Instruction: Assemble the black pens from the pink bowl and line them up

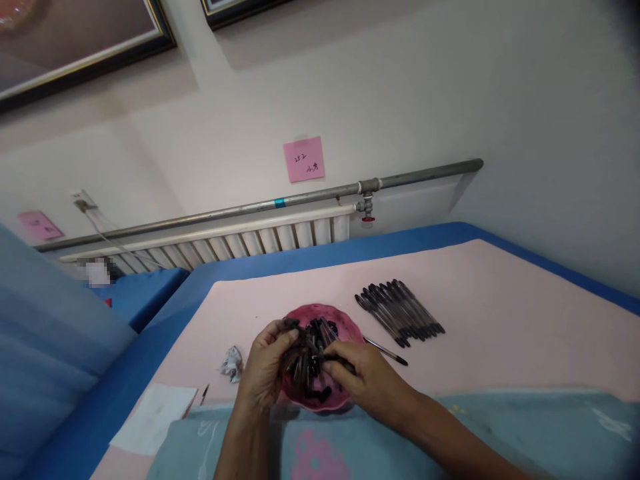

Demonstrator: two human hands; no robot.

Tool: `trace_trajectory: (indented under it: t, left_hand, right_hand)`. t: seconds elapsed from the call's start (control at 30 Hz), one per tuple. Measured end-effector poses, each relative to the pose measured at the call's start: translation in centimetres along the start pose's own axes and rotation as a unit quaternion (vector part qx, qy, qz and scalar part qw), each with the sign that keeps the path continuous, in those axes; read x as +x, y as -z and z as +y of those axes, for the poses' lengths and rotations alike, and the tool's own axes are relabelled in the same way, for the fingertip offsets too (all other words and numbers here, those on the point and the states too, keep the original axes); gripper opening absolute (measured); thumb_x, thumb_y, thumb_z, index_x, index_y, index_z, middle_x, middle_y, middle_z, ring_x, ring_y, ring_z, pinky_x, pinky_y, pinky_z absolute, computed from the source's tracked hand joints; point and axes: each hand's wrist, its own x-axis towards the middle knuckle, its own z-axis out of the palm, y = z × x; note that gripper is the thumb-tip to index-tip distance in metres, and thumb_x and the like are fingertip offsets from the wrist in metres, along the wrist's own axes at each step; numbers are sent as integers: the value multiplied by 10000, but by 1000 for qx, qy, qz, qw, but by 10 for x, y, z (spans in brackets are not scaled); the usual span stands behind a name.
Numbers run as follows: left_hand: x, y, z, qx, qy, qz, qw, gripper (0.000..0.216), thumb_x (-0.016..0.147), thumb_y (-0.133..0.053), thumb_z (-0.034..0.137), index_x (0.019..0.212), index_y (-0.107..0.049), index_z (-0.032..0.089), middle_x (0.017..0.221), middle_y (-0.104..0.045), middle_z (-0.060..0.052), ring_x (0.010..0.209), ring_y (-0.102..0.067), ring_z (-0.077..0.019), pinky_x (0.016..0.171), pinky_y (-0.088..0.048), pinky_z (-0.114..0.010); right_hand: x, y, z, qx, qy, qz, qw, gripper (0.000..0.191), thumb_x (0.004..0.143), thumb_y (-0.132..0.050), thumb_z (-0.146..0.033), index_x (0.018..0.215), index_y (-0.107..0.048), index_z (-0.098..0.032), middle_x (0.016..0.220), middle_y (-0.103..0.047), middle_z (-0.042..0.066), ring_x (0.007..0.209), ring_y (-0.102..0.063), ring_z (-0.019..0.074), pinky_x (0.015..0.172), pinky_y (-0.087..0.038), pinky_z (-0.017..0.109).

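Observation:
Over a pink scalloped bowl (350,321) both hands are at work. My left hand (265,365) is closed, with thumb and fingers pinching a dark pen piece at the bowl's left side. On the right side, my right hand (370,380) pinches a black pen part between thumb and forefinger. Whether the two pieces join as one pen I cannot tell. Loose pen barrels and black caps (313,367) fill the bowl, partly hidden by my fingers. One pen (387,351) lies beside the bowl, just past my right hand.
A row of capped black pens (400,312) lies on the pink table cover (500,320). Left of the bowl are a crumpled wrapper (231,364), a white paper (154,419) and a small dark pen tip (205,395). A blue-green cloth (525,427) covers the near edge.

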Motion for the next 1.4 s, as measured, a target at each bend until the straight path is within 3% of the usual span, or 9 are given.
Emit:
trace_trajectory:
  t: [0.3,0.87,1.2,1.3,1.4]
  left_hand:
    - [2,-3,-7,-10,12,9,1000,256,577,-728,205,788,-602,131,657,-664,-15,570,-615,-117,571,-485,-222]
    - [-2,-18,-19,-5,53,-1,999,277,559,-739,223,766,-590,114,656,-668,-29,531,-606,-124,507,-472,-223]
    - [-2,-16,-21,51,69,-47,995,286,600,-707,271,830,-607,133,634,-654,-19,510,-583,-117,525,-465,-246]
    - [0,-5,-10,82,5,-18,996,332,621,-682,311,900,-615,144,740,-673,-33,627,-607,-129,639,-473,-269]
    - [8,17,3,171,-95,92,976,336,614,-669,354,866,-628,135,739,-664,-27,654,-586,-118,660,-450,-250]
  right_hand:
    - [-1,-1,-2,11,-26,10,1000,111,772,-483,-181,737,-587,-196,634,-581,-18,597,-519,124,545,-370,244]
    - [3,0,-6,141,-126,36,981,104,734,-502,-210,734,-600,-173,668,-627,12,626,-556,151,596,-418,265]
    - [4,4,-4,116,-117,51,985,113,727,-512,-240,736,-610,-185,665,-623,-1,641,-560,148,610,-426,262]
    - [6,8,0,135,-117,68,982,139,734,-508,-276,774,-605,-185,685,-615,-9,645,-558,139,611,-431,253]
    - [7,12,5,160,-129,101,973,141,727,-509,-284,781,-595,-185,699,-603,-17,661,-552,130,622,-432,241]
